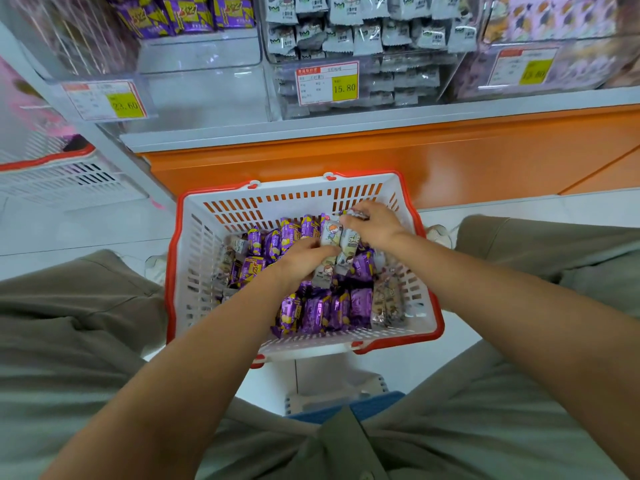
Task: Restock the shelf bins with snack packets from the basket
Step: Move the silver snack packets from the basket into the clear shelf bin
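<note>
A white basket with a red rim (194, 216) stands on the floor between my knees. It is full of purple snack packets (322, 311), with a few pale ones among them. My left hand (304, 259) grips a bunch of grey-white packets (332, 237) over the middle of the basket. My right hand (372, 221) reaches in from the right and pinches a small packet (353, 213) at the top of that bunch. Above, clear shelf bins hold purple packets (180, 15) on the left and grey-white packets (367, 36) in the middle.
An orange shelf base (433, 157) runs behind the basket. Price labels (327, 83) hang on the bin fronts. A second white basket (59, 174) sits at the far left. A blue stool edge (346, 408) shows under me. White floor tiles lie around.
</note>
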`<action>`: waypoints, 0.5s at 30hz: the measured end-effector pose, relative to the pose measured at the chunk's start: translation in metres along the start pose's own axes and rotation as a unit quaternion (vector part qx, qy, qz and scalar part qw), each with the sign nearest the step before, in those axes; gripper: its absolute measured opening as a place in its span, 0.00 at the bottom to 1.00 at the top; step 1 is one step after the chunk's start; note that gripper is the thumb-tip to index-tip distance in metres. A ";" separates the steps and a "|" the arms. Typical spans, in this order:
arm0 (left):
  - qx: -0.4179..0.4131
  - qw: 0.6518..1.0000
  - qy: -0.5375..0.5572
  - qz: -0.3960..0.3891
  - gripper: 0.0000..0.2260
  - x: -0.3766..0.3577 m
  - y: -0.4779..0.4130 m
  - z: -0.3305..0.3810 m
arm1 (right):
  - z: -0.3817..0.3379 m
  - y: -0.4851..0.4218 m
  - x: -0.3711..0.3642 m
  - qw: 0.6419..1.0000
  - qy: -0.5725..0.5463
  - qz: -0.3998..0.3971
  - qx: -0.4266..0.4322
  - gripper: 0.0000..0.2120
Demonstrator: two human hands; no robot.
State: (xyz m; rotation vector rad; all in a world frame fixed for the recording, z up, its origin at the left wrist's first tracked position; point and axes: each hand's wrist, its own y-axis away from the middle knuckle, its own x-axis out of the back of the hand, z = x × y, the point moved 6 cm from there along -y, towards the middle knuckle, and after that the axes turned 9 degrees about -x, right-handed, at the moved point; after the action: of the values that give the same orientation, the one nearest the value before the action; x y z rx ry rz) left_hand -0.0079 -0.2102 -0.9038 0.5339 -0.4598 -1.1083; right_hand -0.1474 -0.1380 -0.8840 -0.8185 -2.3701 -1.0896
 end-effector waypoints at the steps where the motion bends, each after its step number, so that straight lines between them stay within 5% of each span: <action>1: -0.005 1.000 0.000 0.002 0.17 0.000 0.001 0.003 | -0.003 0.002 0.002 1.000 -0.008 -0.002 0.007 0.25; 6: -0.024 0.999 0.020 0.045 0.22 -0.001 0.006 0.022 | -0.018 0.012 0.013 0.996 -0.084 -0.010 0.027 0.22; 10: -0.019 0.989 0.096 0.109 0.40 0.001 0.007 0.029 | -0.026 0.024 0.023 0.989 -0.138 -0.003 0.056 0.25; 15: -0.001 0.969 0.200 0.143 0.31 0.002 0.013 0.040 | -0.025 0.054 0.011 0.987 -0.066 -0.054 0.139 0.33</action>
State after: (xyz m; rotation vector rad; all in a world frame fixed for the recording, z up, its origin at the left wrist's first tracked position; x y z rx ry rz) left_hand -0.0217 -0.2140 -0.8637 0.6491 -0.1748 -0.7008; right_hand -0.1175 -0.1259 -0.8332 -0.6875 -2.6275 -0.7361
